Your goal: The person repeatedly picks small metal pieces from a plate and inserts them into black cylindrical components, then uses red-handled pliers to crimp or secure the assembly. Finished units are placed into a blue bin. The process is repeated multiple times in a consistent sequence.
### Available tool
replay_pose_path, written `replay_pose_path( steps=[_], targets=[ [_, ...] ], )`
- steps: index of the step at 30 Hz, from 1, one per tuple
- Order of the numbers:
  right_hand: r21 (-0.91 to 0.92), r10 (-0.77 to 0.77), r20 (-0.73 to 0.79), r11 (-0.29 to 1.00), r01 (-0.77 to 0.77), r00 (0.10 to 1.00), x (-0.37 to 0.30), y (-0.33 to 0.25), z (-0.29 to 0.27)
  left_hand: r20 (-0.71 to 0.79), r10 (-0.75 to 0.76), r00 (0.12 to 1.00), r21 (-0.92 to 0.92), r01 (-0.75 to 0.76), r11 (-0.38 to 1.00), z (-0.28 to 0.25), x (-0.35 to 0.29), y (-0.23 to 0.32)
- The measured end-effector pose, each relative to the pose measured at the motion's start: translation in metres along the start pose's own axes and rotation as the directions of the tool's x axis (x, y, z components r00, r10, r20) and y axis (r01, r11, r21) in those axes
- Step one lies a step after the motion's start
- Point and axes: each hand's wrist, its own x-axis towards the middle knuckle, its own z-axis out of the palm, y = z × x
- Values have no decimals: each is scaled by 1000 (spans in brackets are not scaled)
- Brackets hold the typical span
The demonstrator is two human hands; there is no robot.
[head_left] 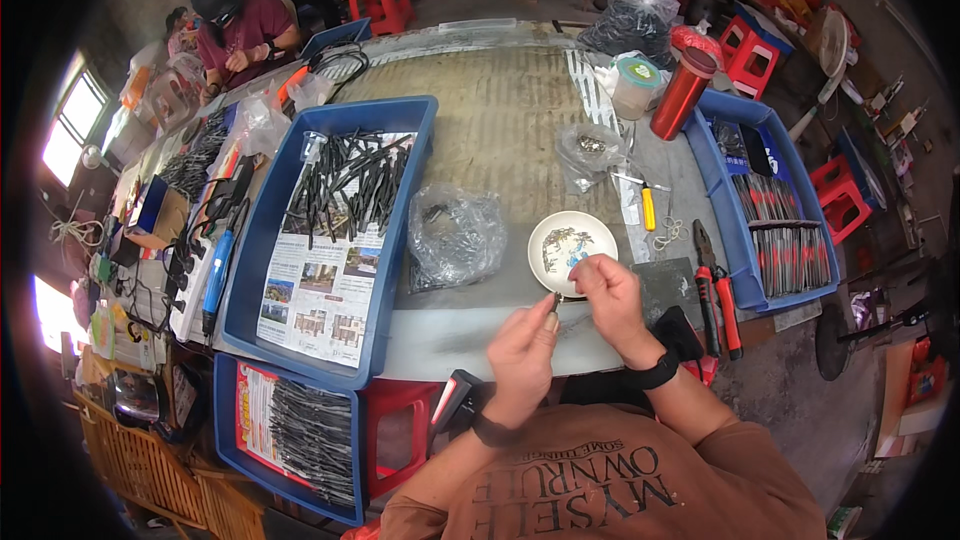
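Note:
My left hand [522, 355] is closed in a pinch, and the tip of a small dark metallic piece [556, 301] sticks up between thumb and fingers. Close beside it, my right hand [612, 302] has its fingertips pressed together at the near rim of a round white dish [541, 276]. Whatever those fingertips hold is too small to make out. Inside the dish lie many tiny metal pins [568, 242] and a few bluish bits. To the left of the dish rests a clear plastic bag [458, 240] with dark pieces in it.
A blue tray [428, 140] holds black strips [340, 180] on newspaper; another blue tray [225, 420] sits lower left. Red-handled pliers [728, 315], a yellow screwdriver [648, 210], a red flask [683, 95] and a blue tray of packed parts [830, 260] are rightward. Another person [245, 30] sits far left.

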Motion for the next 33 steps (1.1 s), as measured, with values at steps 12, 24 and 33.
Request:
replay_pose_path(
  steps=[12, 24, 33],
  targets=[
    [-173, -103, 58, 979, 111, 993, -3, 5, 1, 18, 7, 1000, 16, -7, 1000, -1, 1, -3],
    [-109, 9, 24, 994, -6, 1000, -2, -1, -2, 16, -9, 1000, 2, 9, 1000, -3, 0, 0],
    [55, 165, 95, 984, -171, 982, -10, -1, 0, 18, -4, 1000, 44, 4, 999, -2, 0, -1]
  ],
)
